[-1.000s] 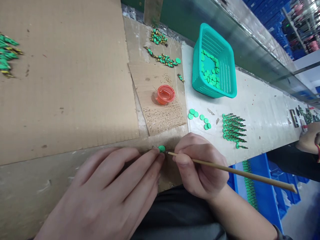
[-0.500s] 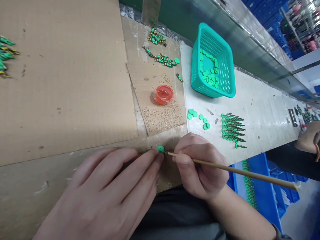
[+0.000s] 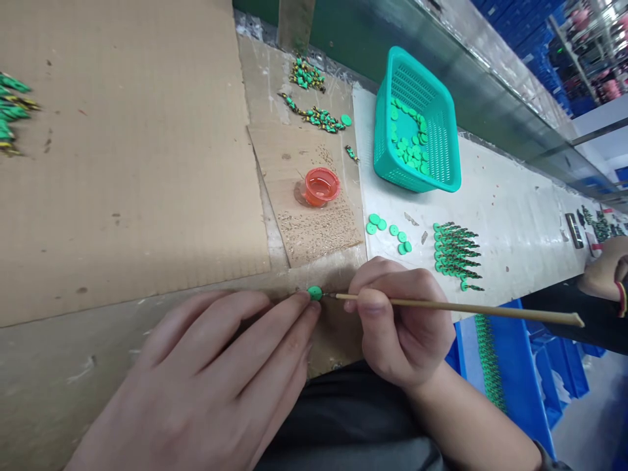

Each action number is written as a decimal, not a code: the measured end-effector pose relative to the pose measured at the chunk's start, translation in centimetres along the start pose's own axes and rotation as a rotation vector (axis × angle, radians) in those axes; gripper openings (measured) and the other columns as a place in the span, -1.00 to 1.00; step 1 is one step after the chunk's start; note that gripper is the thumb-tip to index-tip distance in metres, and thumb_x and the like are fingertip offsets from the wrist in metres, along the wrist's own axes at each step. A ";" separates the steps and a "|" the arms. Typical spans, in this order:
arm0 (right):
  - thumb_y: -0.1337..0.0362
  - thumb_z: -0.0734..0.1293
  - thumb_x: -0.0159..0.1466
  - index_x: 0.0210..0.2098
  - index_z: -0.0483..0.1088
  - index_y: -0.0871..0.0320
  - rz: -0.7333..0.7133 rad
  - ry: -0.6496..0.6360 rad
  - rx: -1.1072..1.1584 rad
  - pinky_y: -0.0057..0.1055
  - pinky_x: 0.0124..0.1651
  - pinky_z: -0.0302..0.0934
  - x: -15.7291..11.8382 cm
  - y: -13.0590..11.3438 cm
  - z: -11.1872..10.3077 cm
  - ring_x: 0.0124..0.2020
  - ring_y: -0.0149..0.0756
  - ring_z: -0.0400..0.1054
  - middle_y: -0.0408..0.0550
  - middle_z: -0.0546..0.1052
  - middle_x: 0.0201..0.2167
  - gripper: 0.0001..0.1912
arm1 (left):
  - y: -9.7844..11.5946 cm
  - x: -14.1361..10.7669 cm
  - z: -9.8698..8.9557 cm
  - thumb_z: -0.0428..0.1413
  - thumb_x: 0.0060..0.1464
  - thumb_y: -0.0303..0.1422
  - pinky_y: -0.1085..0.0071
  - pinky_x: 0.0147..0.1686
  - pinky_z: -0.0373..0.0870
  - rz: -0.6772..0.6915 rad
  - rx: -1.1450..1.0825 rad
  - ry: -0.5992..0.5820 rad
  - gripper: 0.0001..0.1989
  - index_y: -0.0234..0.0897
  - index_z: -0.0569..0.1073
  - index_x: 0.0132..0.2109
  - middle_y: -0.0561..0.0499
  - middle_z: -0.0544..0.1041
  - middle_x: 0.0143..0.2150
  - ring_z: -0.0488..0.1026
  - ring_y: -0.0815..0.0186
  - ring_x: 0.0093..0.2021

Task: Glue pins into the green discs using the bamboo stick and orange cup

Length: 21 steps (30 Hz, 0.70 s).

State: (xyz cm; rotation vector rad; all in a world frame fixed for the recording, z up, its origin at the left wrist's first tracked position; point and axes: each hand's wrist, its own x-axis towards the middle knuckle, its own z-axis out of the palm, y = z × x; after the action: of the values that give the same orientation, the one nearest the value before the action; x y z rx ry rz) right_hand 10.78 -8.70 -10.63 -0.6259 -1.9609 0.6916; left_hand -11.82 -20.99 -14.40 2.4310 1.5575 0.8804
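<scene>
Between the fingertips of my left hand (image 3: pixel 216 379) is a green disc (image 3: pixel 314 293), held at the table's near edge. My right hand (image 3: pixel 402 320) is closed around a thin wooden stick (image 3: pixel 466 308), whose fine dark tip reaches the disc's right side. Whether the tip touches the disc is too small to tell. Beyond my hands, a small red cup (image 3: pixel 322 187) of clear liquid stands on a piece of cardboard (image 3: pixel 282 157) sprinkled with tiny grains. Loose green discs (image 3: pixel 374 219) lie to the right of the cup.
A teal basket (image 3: pixel 383 140) holds many green discs. Rows of green-and-dark pieces (image 3: pixel 454 252) lie to the right. Small green, yellow and black pieces (image 3: pixel 321 119) are heaped behind the cup. Another person's hand (image 3: pixel 606 268) is at the far right, above blue bins (image 3: pixel 520 366).
The stick has swung to a flatter angle, its rear end rising, and my right hand has shifted slightly right. My left hand stays on the disc.
</scene>
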 end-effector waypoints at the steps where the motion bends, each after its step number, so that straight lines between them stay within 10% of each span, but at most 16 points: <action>1: 0.47 0.37 0.65 0.00 0.46 0.04 0.015 0.001 0.000 -0.31 -0.28 0.56 0.0 0.0 0.0 -0.33 -0.27 0.60 -0.18 0.58 -0.32 -0.83 | 0.0 -0.1 0.0 0.24 0.52 -0.28 -0.34 0.41 0.65 -0.008 -0.007 0.001 -0.50 0.07 0.65 0.51 -0.01 0.72 0.50 0.70 -0.19 0.33; 21: 0.41 0.37 0.69 -0.03 0.45 0.04 -0.010 -0.038 -0.041 -0.29 -0.30 0.50 0.1 0.0 0.0 -0.36 -0.30 0.52 -0.19 0.57 -0.33 -0.85 | 0.1 -0.1 -0.2 0.15 0.58 -0.32 -0.29 0.49 0.59 0.004 0.019 0.000 -0.62 -0.01 0.69 0.38 0.01 0.69 0.53 0.68 -0.13 0.35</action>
State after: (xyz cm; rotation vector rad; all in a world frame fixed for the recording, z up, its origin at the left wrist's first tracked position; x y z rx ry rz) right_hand 10.73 -8.64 -10.61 -0.6312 -2.0167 0.6634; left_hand -11.86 -21.18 -14.19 2.4474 1.5690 0.8704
